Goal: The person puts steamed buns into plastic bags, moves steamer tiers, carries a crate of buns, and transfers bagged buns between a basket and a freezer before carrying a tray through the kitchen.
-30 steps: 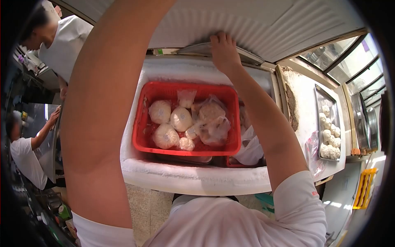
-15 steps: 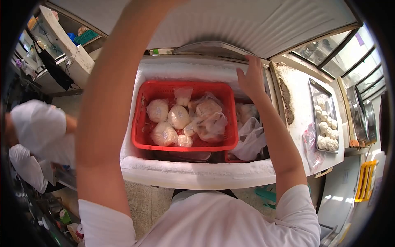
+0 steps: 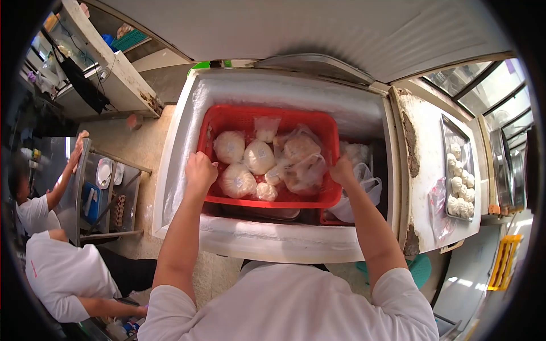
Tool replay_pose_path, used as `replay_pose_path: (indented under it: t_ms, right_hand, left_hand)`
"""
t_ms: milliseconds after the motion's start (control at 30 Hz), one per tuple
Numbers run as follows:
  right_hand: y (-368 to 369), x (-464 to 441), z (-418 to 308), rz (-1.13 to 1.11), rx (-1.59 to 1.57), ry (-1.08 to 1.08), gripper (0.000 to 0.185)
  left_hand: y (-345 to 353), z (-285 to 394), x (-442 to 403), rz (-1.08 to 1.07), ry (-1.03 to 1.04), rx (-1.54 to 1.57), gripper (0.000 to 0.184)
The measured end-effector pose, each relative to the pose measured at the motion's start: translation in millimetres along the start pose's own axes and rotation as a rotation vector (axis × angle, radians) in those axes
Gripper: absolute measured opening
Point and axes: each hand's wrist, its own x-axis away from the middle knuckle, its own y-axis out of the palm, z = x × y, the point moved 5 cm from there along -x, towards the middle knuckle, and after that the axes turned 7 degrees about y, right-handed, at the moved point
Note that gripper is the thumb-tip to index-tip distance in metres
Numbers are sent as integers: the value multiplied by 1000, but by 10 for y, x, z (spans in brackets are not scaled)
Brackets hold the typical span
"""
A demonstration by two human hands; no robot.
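A red plastic basket (image 3: pixel 273 199) sits inside an open chest freezer (image 3: pixel 227 241) with frosted white walls. My left hand (image 3: pixel 200 170) is closed at the basket's left rim. On the opposite side, my right hand (image 3: pixel 342 169) grips the right rim. In the basket lie several round, pale bundles in clear plastic, such as the one with a small label (image 3: pixel 259 158). A knotted clear bag (image 3: pixel 302 165) with pinkish-beige contents lies at their right. Beside the basket, partly under my right arm, is a white plastic bag (image 3: pixel 355 199).
The raised freezer lid (image 3: pixel 318 28) stands behind. On a white surface at right rests a metal tray (image 3: pixel 446 162) of white buns (image 3: pixel 460 187), with a thin plastic bag (image 3: pixel 441 210) beside it. Two people in white shirts (image 3: pixel 71 270) are at the left, near a metal table (image 3: pixel 60 165).
My left hand has come down from the lid area to the basket's left rim. My right hand has moved from the freezer's back edge to the basket's right rim.
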Motion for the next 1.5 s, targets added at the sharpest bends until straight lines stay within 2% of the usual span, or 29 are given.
replay_pose_path:
  t_ms: [133, 400, 500, 600, 700, 733, 833, 933, 1033, 1133, 1233, 1367, 1500]
  right_hand:
    - [153, -62, 138, -134, 172, 40, 43]
    - [150, -16, 154, -3, 163, 26, 40]
    - [91, -16, 148, 7, 143, -18, 40]
    - [115, -39, 191, 12, 135, 0, 37]
    - [109, -23, 197, 19, 135, -22, 34]
    - [81, -26, 169, 26, 134, -46, 33]
    - [209, -108, 326, -19, -243, 51, 33]
    - [210, -118, 355, -60, -354, 86, 33]
    - [127, -55, 311, -80, -447, 76, 33]
    - [21, -160, 360, -19, -365, -56, 27]
    - [-190, -124, 286, -31, -354, -75, 26]
    - [-696, 239, -99, -117, -415, 0, 26]
    - [-907, 327, -68, -154, -448, 5, 24]
  left_hand:
    - [-165, 34, 180, 6, 10, -12, 49]
    - [-108, -105, 415, -60, 24, -39, 46]
    - [-115, -117, 459, -84, 11, -32, 52]
    - [-86, 68, 626, -62, 423, -25, 56]
    - [31, 234, 803, -262, 646, -69, 58]
    - [137, 221, 804, -310, 626, -98, 56]
    - [506, 137, 731, -373, 767, -208, 40]
    - [813, 6, 735, -429, 843, -186, 27]
    - [564, 29, 782, -280, 950, -92, 22]
    - [379, 125, 735, -317, 923, -102, 19]
    - [159, 195, 689, -279, 929, -76, 18]
    - [-211, 281, 655, -279, 914, -86, 30]
    - [-824, 512, 786, -273, 892, -161, 35]
